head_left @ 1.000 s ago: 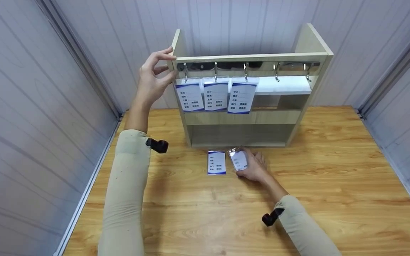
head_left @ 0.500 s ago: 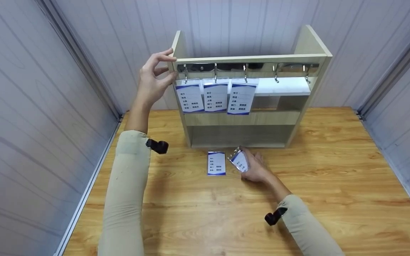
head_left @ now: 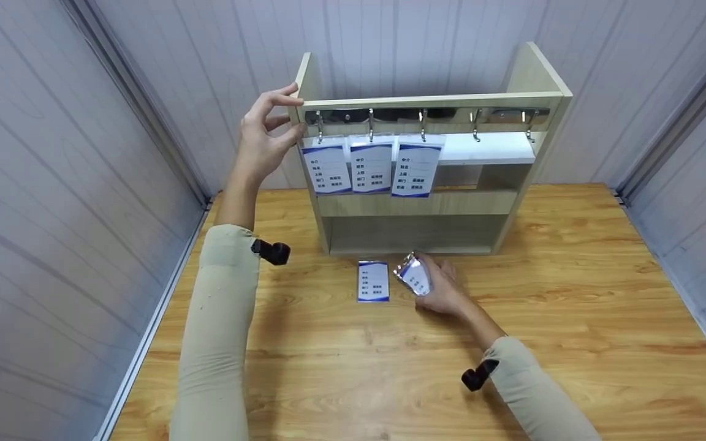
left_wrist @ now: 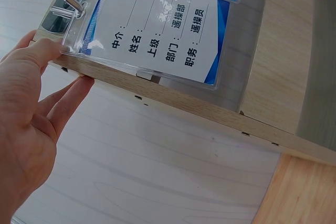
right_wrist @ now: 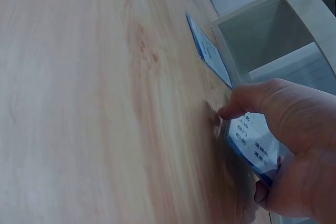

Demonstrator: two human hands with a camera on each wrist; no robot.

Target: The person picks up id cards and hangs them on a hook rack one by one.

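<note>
Pinching badge [head_left: 415, 278] off table [head_left: 573, 306] in right hand [head_left: 442, 288], beside second badge [head_left: 372, 281], left hand [head_left: 264, 138] steadying rack [head_left: 432, 101] corner, fingers loosely curled; tilting hole upward, aiming for free hook [head_left: 477, 125].

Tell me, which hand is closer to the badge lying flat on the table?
Right. The right hand is just beside the flat badge, holding another badge; the left hand is up at the shelf.

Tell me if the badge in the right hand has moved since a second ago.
Yes. The badge in the right hand was flat on the table; now its edge is tilted up, beside the other badge lying flat.
</note>
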